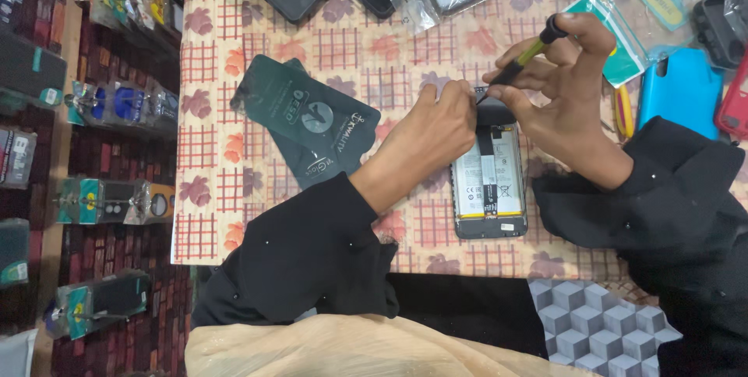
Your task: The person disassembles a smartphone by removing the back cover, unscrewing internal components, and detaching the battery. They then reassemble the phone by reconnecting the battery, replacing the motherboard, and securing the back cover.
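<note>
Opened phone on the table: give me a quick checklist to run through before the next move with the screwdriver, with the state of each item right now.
1. Opened phone lies flat on the tablecloth, back off, battery showing: ok.
2. Left hand steadies the phone's top end: ok.
3. Right hand grips the screwdriver, one finger on its cap: ok.
4. Tip seated in a screw: cannot tell, the fingers hide it.
5. Loose screws kept safe: cannot tell, none visible.
6. Room around the phone: not ok, dark packets lie just beside the left hand and a blue case lies near the right hand.
</note>
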